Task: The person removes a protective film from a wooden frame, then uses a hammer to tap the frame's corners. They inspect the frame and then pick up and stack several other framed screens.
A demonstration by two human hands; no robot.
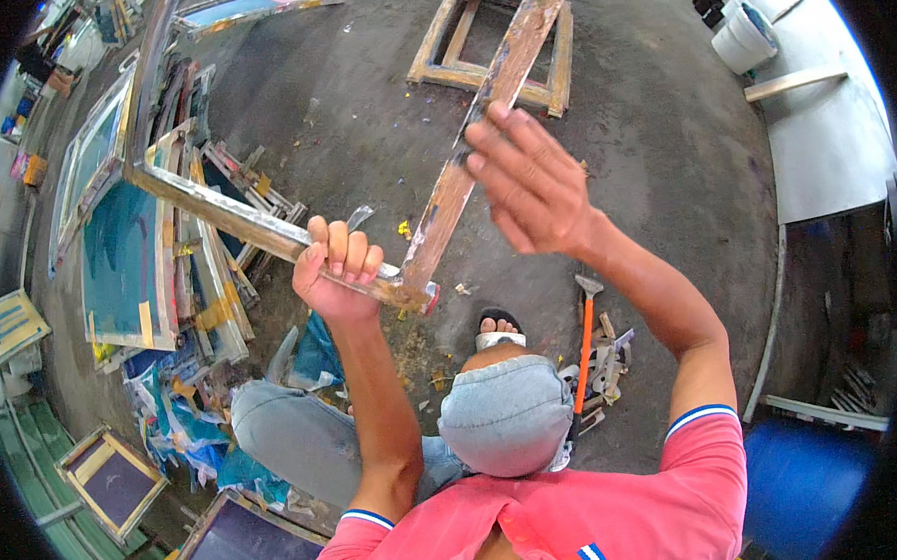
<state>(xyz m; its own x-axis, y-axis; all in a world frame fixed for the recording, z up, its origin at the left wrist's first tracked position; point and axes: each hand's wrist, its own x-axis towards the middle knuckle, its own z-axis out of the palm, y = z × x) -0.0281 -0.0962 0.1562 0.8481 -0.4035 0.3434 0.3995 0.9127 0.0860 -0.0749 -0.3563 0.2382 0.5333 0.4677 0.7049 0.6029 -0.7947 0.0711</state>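
The left hand [336, 270] is closed tight around the bottom bar of a big, old wooden frame with chipped paint [445, 200], close to its corner. The frame is held up in the air above the grey concrete floor [663, 141]. The right hand [529, 181] is open, its fingers flat against the frame's side bar. An orange-handled hammer [583, 339] lies on the floor by the person's sandalled foot [498, 330].
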